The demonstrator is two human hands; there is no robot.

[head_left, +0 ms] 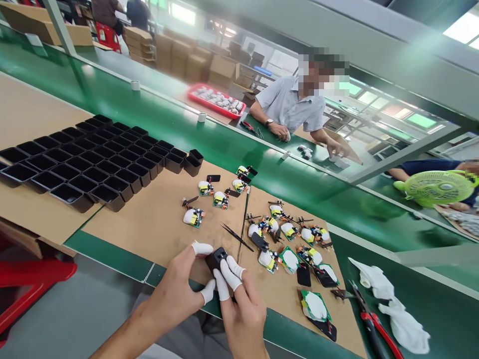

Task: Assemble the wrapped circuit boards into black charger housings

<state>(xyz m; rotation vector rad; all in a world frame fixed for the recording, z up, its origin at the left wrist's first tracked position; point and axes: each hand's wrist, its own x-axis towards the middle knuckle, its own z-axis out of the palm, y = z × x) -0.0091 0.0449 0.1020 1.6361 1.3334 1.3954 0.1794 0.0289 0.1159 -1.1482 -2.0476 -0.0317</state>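
A small black plastic housing (214,259) with openings in its top end sits between my two hands, over the near edge of the cardboard. My left hand (175,281) grips its left side, with white finger cots on the index finger and thumb. White-tipped fingers of my right hand (243,306) press against its right side and top; that thumb is hidden. Just beyond lie black tweezers (237,236). Circuit boards (193,217) with yellow and white parts and black end plates are spread over the cardboard ahead and to the right.
Rows of black open boxes (93,159) stand at left. On the right lie red-handled pliers (368,311) and crumpled white cloth (396,304). A person (295,104) works across the green bench, near a red tray (217,101). A green fan (437,187) stands far right.
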